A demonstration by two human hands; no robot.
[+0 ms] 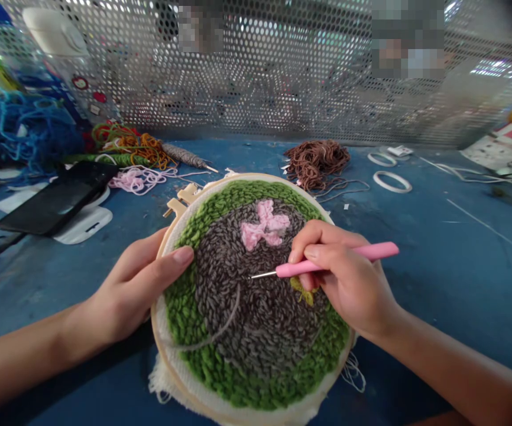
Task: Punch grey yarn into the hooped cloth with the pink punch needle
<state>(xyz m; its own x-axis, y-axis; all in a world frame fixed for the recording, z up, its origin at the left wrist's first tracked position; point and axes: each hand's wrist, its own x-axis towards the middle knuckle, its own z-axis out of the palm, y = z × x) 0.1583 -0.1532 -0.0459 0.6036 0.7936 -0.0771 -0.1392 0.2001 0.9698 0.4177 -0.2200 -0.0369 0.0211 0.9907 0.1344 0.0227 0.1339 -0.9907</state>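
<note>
A round embroidery hoop (161,331) holds white cloth covered with green yarn stitches (256,393) around a dark grey stitched middle (269,325). Pink stitches (265,225) form a bow-like shape near the top, and a small yellow patch (304,293) lies under my right fingers. My left hand (138,278) grips the hoop's left edge, thumb on top. Pinched in my right hand (342,269) is a pink-handled hook (382,251), its thin metal tip touching the grey stitches near the centre. A loose grey strand (233,316) curves over the lower left of the work.
A black phone (58,198) and tangled blue yarn (20,127) lie at left. Behind the hoop are pink yarn (138,177), brown yarn (318,161) and white rings (392,181) on the blue table (442,284). A perforated metal screen (256,89) stands at the back.
</note>
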